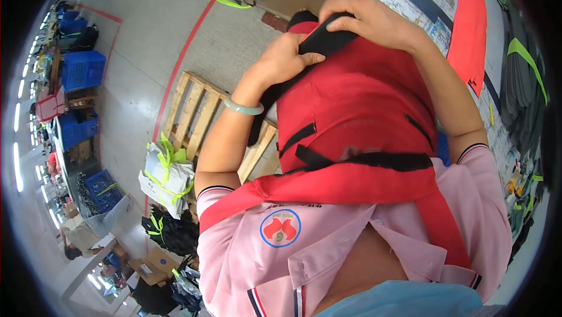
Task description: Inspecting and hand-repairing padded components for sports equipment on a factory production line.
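Observation:
In front of my body, over the red apron [374, 94] that I wear, a black fabric strip [332, 40] with a bit of red along its edge is held between both hands. My left hand [285, 58], with a pale green bangle at the wrist, is closed on its nearer left end, thumb lying on top. At the farther right end my right hand [370, 19] pinches it with thumb and curled fingers. A dark length hangs below my left wrist; whether it belongs to the same strip I cannot tell.
Along the right runs a white worktable [496, 159] bearing a long red fabric piece [467, 30] and a stack of grey pieces [523, 83]. On the left are a wooden pallet [202, 112], white bundles [167, 179] with neon ties and blue crates [84, 70]. A person [96, 229] bends farther off.

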The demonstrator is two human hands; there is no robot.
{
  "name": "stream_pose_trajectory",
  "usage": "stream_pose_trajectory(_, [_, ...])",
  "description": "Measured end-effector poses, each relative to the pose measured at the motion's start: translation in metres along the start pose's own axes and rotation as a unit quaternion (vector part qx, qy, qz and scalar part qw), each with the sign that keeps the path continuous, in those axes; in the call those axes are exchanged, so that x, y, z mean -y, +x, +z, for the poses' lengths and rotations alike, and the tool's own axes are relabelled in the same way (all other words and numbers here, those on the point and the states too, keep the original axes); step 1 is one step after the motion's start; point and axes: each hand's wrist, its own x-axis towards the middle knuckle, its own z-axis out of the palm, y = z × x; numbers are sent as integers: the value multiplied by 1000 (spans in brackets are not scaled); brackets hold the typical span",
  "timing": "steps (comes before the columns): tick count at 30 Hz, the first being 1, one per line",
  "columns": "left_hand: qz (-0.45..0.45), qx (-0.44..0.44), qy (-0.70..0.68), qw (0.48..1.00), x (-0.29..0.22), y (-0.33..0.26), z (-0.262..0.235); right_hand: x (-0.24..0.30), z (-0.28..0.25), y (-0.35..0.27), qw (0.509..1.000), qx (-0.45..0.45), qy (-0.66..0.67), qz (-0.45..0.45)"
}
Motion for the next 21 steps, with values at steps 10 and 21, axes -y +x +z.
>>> stream_pose_trajectory(10, [61, -373, -347, 859, -62, 55, -83, 25, 1, 42, 908, -397, 132, -5])
stream_pose_trajectory(21, [-139, -306, -531, 778, -21, 48, 65, -21, 69, -1, 916, -338, 185, 112])
